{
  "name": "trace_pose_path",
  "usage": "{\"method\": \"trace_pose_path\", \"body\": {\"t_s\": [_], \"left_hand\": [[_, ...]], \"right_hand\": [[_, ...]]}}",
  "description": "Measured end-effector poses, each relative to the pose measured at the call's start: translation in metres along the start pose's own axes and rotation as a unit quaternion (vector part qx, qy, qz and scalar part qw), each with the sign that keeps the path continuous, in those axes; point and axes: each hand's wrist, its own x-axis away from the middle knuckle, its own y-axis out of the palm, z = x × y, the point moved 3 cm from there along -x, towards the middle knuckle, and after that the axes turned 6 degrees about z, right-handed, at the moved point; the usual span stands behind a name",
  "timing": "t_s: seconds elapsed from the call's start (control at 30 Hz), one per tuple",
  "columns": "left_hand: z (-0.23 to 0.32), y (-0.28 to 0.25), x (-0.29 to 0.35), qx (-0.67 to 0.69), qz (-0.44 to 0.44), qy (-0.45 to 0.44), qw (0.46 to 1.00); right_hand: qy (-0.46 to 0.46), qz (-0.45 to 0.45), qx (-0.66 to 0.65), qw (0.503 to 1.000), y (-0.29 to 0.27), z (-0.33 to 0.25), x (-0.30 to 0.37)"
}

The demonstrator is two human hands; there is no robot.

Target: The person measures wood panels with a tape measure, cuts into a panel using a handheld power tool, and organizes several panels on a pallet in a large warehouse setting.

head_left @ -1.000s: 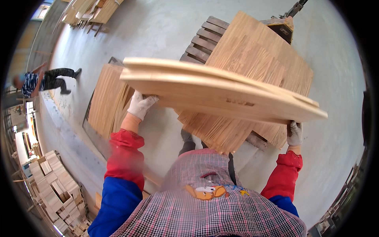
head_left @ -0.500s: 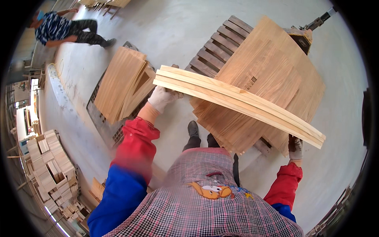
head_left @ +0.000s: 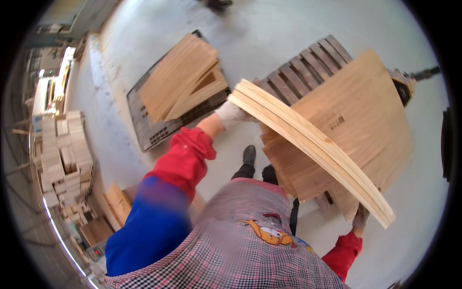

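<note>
A bundle of long pale wooden boards (head_left: 313, 137) spans the space in front of me, slanting from upper left down to the right. My left hand (head_left: 232, 114), in a whitish glove, grips its far left end from beneath. Near the other end, my right hand (head_left: 361, 216) closes round the boards, its fingers partly hidden under them. Below the bundle lies a stack of brown wood panels (head_left: 370, 101) with a small dark mark on the top sheet. The stack rests on a slatted wooden pallet (head_left: 305, 72), which shows past its far left edge.
To the left, a dark plastic pallet (head_left: 139, 123) carries a skewed pile of wood panels (head_left: 180, 72). A pallet jack handle (head_left: 427, 73) sticks out at the far right. Stacked lumber (head_left: 65, 149) stands along the left side. Another person's shoe (head_left: 219, 5) shows at the top edge.
The board bundle has tilted more steeply, its right end lower. My view has turned, so the panel stacks appear shifted right. The other person has mostly left the picture.
</note>
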Motion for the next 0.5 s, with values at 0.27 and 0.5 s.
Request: {"method": "trace_pose_path", "body": {"t_s": [0.27,0.5], "left_hand": [[0.002,-0.018,0.011,-0.24,-0.143,0.183,0.943],[0.008,-0.002,0.013,-0.125,-0.115,0.095,0.981]], "right_hand": [[0.033,0.029,-0.012,0.999,-0.02,0.011,-0.011],[0.068,0.05,-0.039,0.996,-0.055,0.064,-0.01]]}}
